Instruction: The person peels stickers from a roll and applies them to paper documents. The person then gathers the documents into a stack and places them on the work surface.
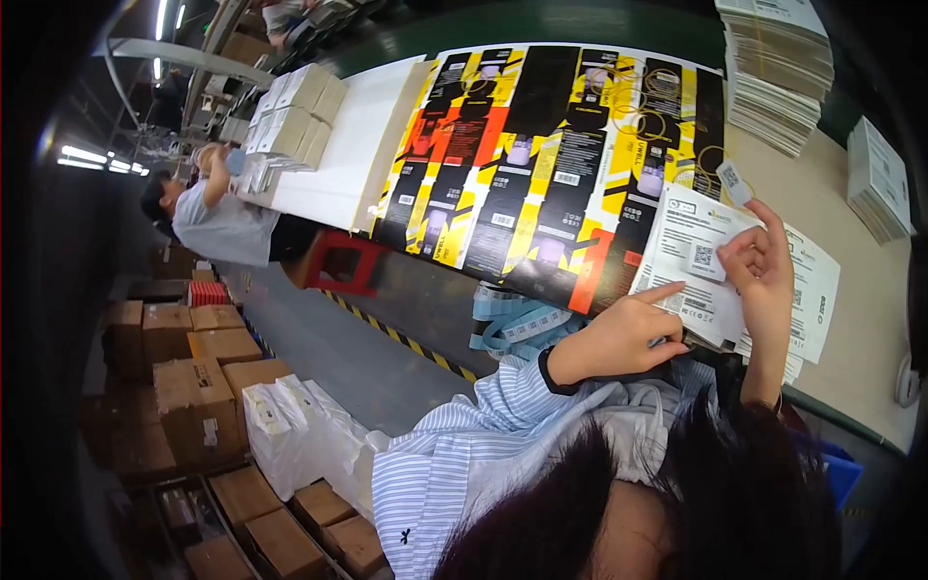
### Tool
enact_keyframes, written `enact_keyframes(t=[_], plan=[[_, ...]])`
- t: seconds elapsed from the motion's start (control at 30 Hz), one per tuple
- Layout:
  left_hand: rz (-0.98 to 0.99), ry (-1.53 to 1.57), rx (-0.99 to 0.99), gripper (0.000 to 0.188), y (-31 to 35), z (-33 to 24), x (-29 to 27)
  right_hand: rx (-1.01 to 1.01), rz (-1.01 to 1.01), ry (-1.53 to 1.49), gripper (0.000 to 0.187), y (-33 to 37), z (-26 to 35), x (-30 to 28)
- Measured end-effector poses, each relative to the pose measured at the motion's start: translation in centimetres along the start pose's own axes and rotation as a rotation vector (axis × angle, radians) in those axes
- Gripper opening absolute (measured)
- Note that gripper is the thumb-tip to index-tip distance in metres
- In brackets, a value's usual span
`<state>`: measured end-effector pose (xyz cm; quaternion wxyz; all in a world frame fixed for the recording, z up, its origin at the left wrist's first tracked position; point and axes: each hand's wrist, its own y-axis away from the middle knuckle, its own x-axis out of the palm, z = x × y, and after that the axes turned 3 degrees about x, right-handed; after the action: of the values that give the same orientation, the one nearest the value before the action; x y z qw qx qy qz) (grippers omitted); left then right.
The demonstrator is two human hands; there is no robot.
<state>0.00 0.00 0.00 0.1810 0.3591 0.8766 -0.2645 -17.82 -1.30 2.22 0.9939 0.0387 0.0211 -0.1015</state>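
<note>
A stack of white printed leaflets (674, 249) lies at the right end of the table in front of me. My left hand (623, 338) rests on its lower edge, index finger stretched across the top sheet, the other fingers partly curled, holding nothing. Over the right side of the stack is my right hand (761, 266). A small white label (734, 182) with a square code clings to its raised index fingertip, while the thumb and other fingers bend close to a code label (705, 258) on the top leaflet. More leaflets (810, 295) lie fanned beneath and beside the right hand.
Black-and-yellow printed card sheets (551, 174) cover the table to the left, with rubber bands (638, 121) on top. Tall paper stacks (778, 72) stand at the far right. A blue label strip (527, 324) hangs below the edge. Cartons (198, 406), a red stool (343, 263) and another person (227, 217) are left.
</note>
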Motion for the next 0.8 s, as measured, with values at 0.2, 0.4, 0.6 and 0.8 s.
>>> enact_keyframes(t=[0.2, 0.4, 0.6, 0.8], plan=[[-0.056, 0.014, -0.002, 0.014, 0.1, 0.1, 0.2, 0.056, -0.003, 0.035, 0.05, 0.4, 0.8, 0.0], [-0.066, 0.009, 0.031, 0.014, -0.2, 0.2, 0.1, 0.07, -0.009, 0.027, 0.051, 0.2, 1.0, 0.3], [-0.049, -0.002, 0.022, 0.012, -0.2, 0.0, 0.2, 0.06, 0.003, 0.028, 0.052, 0.3, 0.5, 0.1], [-0.05, 0.063, -0.008, 0.011, -0.3, 0.1, 0.4, 0.012, 0.011, -0.017, 0.053, 0.2, -0.2, -0.6]])
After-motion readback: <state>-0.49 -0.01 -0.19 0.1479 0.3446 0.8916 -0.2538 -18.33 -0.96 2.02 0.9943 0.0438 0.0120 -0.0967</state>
